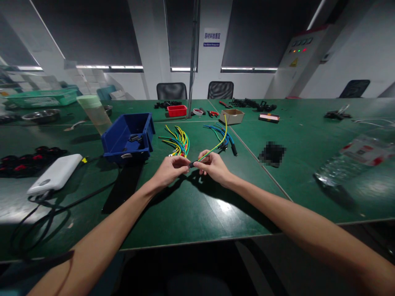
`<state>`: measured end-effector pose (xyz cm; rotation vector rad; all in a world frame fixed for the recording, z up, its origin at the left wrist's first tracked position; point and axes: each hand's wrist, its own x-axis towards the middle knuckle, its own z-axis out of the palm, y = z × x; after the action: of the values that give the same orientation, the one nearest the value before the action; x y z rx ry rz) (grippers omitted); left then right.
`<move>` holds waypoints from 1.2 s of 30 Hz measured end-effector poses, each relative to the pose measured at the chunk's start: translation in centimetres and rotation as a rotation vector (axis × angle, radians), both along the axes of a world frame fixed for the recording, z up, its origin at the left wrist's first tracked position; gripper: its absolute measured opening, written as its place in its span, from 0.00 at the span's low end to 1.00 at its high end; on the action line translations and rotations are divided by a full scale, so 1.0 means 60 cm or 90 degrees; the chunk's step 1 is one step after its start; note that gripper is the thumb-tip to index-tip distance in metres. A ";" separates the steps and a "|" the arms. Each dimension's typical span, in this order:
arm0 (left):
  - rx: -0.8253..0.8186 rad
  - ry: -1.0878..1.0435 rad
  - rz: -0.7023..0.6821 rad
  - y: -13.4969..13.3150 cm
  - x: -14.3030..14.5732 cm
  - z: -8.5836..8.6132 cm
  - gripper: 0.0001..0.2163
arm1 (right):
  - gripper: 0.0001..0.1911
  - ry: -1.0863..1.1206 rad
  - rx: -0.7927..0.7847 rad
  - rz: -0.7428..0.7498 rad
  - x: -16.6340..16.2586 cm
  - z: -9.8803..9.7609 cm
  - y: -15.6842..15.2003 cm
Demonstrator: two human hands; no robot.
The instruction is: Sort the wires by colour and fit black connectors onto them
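A yellow-green wire point(219, 142) runs between my two hands above the green table, its free end curving up and away. At its near end is a small black sleeve point(191, 165). My left hand point(169, 171) pinches the sleeve's left end between thumb and fingertips. My right hand point(215, 167) is closed on the wire just beside the sleeve. Behind my left hand lies a bundle of yellow-green wires point(182, 139), some with metal ring ends. Blue and green wires point(220, 135) with black ends lie beyond my right hand.
A blue bin point(123, 153) with small black parts stands left, near a bottle point(94, 113), a white power bank point(55, 174) and cables. A clear plastic bottle point(345, 160) lies right. Farther back are a red tray point(177, 110), a cardboard box point(232, 116) and pliers point(213, 114).
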<state>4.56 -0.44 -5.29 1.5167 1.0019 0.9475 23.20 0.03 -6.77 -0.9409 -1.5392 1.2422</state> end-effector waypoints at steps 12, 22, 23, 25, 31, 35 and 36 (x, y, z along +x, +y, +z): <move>0.073 0.029 0.001 0.006 -0.004 -0.015 0.11 | 0.21 -0.021 0.006 -0.013 0.003 -0.006 0.004; 0.202 0.147 0.007 0.000 -0.004 -0.015 0.09 | 0.20 -0.036 0.011 -0.017 0.005 -0.012 0.008; 0.227 0.170 0.010 -0.002 -0.004 -0.013 0.08 | 0.20 -0.034 0.009 -0.018 0.005 -0.014 0.008; 0.271 0.210 0.016 -0.005 -0.002 -0.008 0.08 | 0.21 -0.029 0.008 -0.020 0.006 -0.016 0.010; 0.298 0.229 0.020 -0.007 0.000 -0.006 0.09 | 0.23 -0.010 -0.003 -0.030 0.007 -0.020 0.010; 0.262 0.227 0.008 -0.004 -0.001 -0.012 0.11 | 0.23 -0.002 -0.003 -0.030 0.006 -0.019 0.008; 0.249 0.225 0.000 -0.003 -0.001 -0.014 0.12 | 0.24 0.000 -0.004 -0.029 0.006 -0.019 0.008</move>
<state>4.48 -0.61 -6.14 2.0638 1.1055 0.9296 23.55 0.54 -7.90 -0.9741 -1.5063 1.2161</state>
